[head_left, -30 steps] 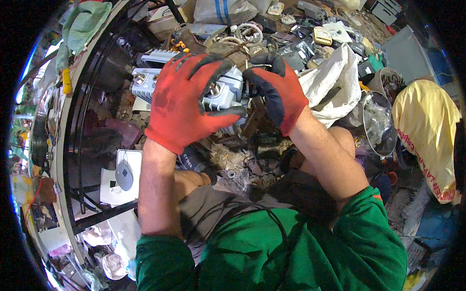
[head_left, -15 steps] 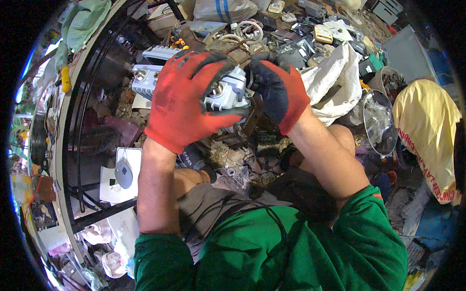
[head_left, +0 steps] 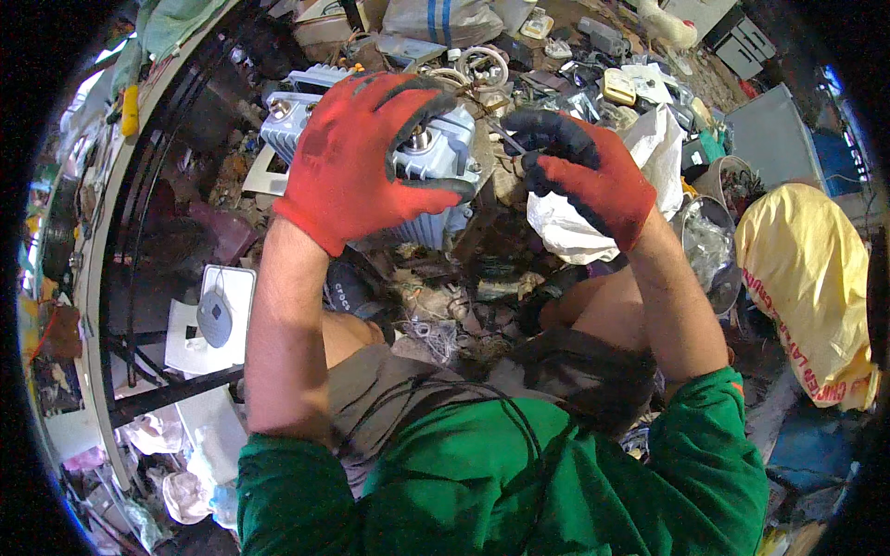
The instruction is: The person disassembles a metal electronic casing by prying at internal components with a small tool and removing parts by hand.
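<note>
My left hand (head_left: 348, 162), in a red glove with black fingertips, grips a light grey finned metal housing (head_left: 448, 144). A round metal connector (head_left: 418, 139) sticks up between its thumb and fingers. Part of the housing is hidden under the palm. To the right, apart from the housing, my right hand (head_left: 593, 176), gloved alike, pinches a thin metal rod (head_left: 509, 141) between thumb and fingers. The rod points toward the housing; its other end is hidden in the glove.
Beyond the housing lies a heap of electronic scrap (head_left: 556, 79) with a coiled white cable (head_left: 484, 67). A white sack (head_left: 565, 227) sits below my right hand, a yellow sack (head_left: 802, 278) farther right. A black metal frame (head_left: 176, 398) runs along the left. A white bird (head_left: 669, 32) stands far right.
My right hand has drawn away from the housing to the right, and the thin rod now shows in its fingers. My left hand keeps its grip on the housing.
</note>
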Demonstrator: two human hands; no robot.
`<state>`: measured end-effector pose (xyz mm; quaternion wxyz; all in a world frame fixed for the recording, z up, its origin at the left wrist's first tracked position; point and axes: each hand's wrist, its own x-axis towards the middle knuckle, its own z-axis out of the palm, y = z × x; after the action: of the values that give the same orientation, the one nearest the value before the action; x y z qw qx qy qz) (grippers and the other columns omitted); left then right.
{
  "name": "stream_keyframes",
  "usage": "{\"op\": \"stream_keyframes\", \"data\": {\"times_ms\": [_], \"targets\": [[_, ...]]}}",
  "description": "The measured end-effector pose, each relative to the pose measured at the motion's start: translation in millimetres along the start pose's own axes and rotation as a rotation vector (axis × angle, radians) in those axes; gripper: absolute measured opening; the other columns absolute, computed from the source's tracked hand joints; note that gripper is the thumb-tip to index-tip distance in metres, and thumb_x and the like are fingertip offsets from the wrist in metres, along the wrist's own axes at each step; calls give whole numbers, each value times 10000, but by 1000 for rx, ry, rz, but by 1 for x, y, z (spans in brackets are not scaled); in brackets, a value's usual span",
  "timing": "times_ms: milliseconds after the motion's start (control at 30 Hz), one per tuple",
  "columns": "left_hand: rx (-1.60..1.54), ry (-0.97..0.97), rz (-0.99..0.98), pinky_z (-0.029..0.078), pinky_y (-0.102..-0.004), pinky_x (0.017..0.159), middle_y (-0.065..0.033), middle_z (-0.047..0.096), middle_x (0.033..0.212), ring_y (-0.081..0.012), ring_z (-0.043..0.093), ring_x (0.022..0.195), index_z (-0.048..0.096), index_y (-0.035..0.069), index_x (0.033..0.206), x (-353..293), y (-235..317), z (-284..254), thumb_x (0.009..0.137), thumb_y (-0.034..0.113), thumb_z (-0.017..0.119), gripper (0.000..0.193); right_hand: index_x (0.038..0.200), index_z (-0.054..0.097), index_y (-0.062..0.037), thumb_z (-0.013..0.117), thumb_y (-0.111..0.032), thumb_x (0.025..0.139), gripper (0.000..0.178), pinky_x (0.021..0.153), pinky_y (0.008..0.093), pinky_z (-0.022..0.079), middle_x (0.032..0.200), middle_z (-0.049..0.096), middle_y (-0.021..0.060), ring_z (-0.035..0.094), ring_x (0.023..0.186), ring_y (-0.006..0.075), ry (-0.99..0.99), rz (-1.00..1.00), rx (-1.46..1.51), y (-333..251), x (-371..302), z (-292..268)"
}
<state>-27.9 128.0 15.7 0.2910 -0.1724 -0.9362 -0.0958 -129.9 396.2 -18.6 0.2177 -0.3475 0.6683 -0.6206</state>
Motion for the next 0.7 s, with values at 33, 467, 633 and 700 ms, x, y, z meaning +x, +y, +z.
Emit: {"op": "stream_keyframes", "data": {"times_ms": [33,467,633,700], "targets": [[-17,-4,-2,453,-475,1044,-165,601,1319,-404,559,1214,634,118,1277,0,0,0,495,420,926,888,1313,608,-43,643,-118,909,413,835,341,551,1016,694,70,658,891,181,5,-59,-186,-4,0,1],[-86,-5,-11,423,-468,1079,-144,607,1319,-385,550,1235,641,134,1262,3,-6,2,521,423,902,837,1236,660,-82,645,-111,896,341,742,345,562,892,729,127,703,769,195,-202,-119,-949,-58,26,2],[-86,-5,-12,425,-469,1074,-139,608,1308,-385,544,1236,634,131,1266,-1,-7,-2,520,418,906,845,1204,667,-75,654,-124,882,326,780,372,571,956,740,145,733,836,248,-235,-74,-973,-62,34,8],[-97,-8,-6,426,-469,1073,-139,609,1303,-385,543,1237,632,128,1269,-1,-7,-1,520,417,908,848,1197,670,-79,655,-130,879,322,783,374,571,955,739,143,733,830,253,-251,-88,-979,-61,36,7]]}}
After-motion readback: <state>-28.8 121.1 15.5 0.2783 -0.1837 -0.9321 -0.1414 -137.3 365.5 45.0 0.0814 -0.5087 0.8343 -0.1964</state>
